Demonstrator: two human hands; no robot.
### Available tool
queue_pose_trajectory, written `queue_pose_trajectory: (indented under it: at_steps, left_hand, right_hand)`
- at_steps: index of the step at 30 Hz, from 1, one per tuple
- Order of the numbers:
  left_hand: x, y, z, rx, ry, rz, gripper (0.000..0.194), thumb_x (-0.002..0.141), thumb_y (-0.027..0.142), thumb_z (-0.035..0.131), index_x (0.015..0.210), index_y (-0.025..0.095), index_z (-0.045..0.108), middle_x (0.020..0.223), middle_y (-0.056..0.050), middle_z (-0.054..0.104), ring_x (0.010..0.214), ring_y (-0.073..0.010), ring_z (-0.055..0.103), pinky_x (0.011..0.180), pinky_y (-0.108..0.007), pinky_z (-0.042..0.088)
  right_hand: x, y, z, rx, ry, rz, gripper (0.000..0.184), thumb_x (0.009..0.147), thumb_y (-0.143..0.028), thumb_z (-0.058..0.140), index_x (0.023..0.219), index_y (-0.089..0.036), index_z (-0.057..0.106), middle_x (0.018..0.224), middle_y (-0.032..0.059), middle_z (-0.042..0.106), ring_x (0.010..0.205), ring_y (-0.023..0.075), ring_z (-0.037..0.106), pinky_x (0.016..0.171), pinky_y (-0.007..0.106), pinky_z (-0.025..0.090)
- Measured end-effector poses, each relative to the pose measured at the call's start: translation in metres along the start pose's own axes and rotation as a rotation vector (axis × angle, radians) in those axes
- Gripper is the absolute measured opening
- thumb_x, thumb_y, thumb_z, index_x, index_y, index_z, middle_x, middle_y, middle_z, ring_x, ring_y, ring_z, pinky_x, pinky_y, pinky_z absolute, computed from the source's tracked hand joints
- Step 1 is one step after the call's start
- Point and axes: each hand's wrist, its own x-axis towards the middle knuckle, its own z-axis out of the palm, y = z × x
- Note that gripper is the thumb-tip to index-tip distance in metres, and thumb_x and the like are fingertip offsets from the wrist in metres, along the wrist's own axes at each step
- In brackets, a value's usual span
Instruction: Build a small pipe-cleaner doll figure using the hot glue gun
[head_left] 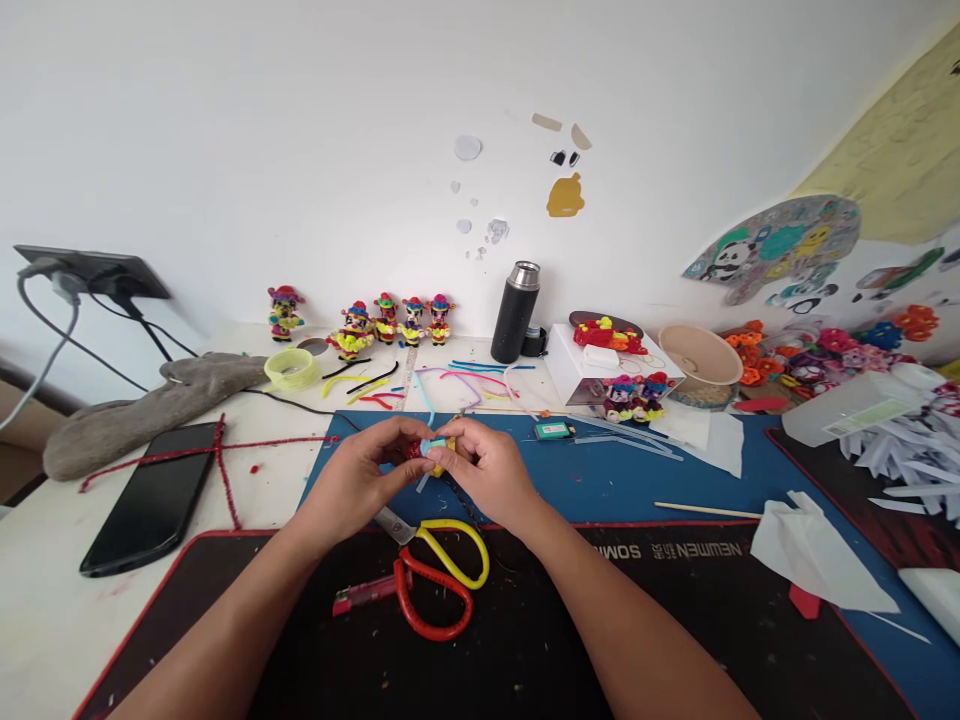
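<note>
Between my two hands, near the middle of the head view, is a small pipe-cleaner figure (427,446) in red, light blue and yellow. My left hand (367,478) pinches its left side with thumb and fingers. From the other side my right hand (489,468) grips it, the thumb pressed on its front. The fingers cover much of the figure. A light blue pipe cleaner (424,398) stretches up behind the hands; whether it joins the figure I cannot tell. Just below the hands lie scissors (439,600) with one red and one yellow handle, across a pink lighter-like object (365,594).
Several finished pipe-cleaner dolls (386,320) stand along the wall. A black flask (516,315), a white box (574,375) and a bowl (705,355) are behind the blue mat (600,490). Leftward lie a phone (154,500), red pipe cleaners (225,480) and driftwood (150,415).
</note>
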Motion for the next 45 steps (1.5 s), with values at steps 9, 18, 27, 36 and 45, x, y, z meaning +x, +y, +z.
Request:
queue_pose_trajectory:
  at_steps: [9, 18, 27, 36, 45]
  left_hand:
    - [0.0016, 0.0029, 0.0013, 0.034, -0.008, -0.021, 0.027, 0.09, 0.042, 0.073, 0.108, 0.022, 0.07, 0.086, -0.001, 0.073, 0.075, -0.0202, 0.069, 0.071, -0.031, 0.055]
    - [-0.0001, 0.0033, 0.0028, 0.174, 0.061, 0.09, 0.018, 0.092, 0.035, 0.069, 0.105, 0.024, 0.072, 0.093, -0.002, 0.076, 0.078, -0.0197, 0.07, 0.073, -0.03, 0.055]
    - [-0.0003, 0.0019, 0.0045, 0.236, 0.101, 0.155, 0.013, 0.093, 0.03, 0.067, 0.104, 0.024, 0.07, 0.091, -0.002, 0.075, 0.076, -0.0188, 0.069, 0.072, -0.029, 0.055]
    - [-0.0004, 0.0076, 0.005, 0.249, 0.115, 0.145, 0.011, 0.094, 0.031, 0.066, 0.101, 0.024, 0.069, 0.09, -0.002, 0.073, 0.077, -0.0195, 0.068, 0.073, -0.031, 0.056]
    - [-0.001, 0.0042, 0.006, 0.229, 0.081, 0.112, 0.012, 0.094, 0.033, 0.066, 0.102, 0.025, 0.069, 0.092, -0.002, 0.073, 0.079, -0.0199, 0.068, 0.074, -0.031, 0.055]
  right_hand:
    - [0.0012, 0.0024, 0.0005, 0.065, -0.025, 0.033, 0.03, 0.093, -0.046, 0.07, 0.102, -0.017, 0.072, 0.057, -0.0071, 0.045, 0.053, 0.0123, 0.041, 0.054, 0.026, 0.032]
    - [0.0014, 0.0052, 0.0041, 0.104, -0.028, 0.068, 0.031, 0.092, -0.047, 0.071, 0.106, -0.018, 0.071, 0.061, -0.006, 0.05, 0.056, 0.0131, 0.045, 0.057, 0.026, 0.036]
    - [0.001, 0.0048, 0.0048, 0.116, -0.011, 0.075, 0.029, 0.092, -0.045, 0.072, 0.107, -0.02, 0.071, 0.065, -0.0048, 0.053, 0.059, 0.0142, 0.049, 0.059, 0.027, 0.038]
    - [0.0009, 0.0014, 0.005, 0.155, 0.007, 0.054, 0.027, 0.091, -0.042, 0.074, 0.107, -0.02, 0.069, 0.064, -0.0057, 0.053, 0.059, 0.0137, 0.05, 0.059, 0.026, 0.039]
    - [0.0004, 0.0024, 0.0028, 0.041, -0.003, 0.018, 0.023, 0.094, -0.043, 0.07, 0.102, -0.022, 0.07, 0.06, -0.0065, 0.048, 0.055, 0.0136, 0.046, 0.057, 0.026, 0.035]
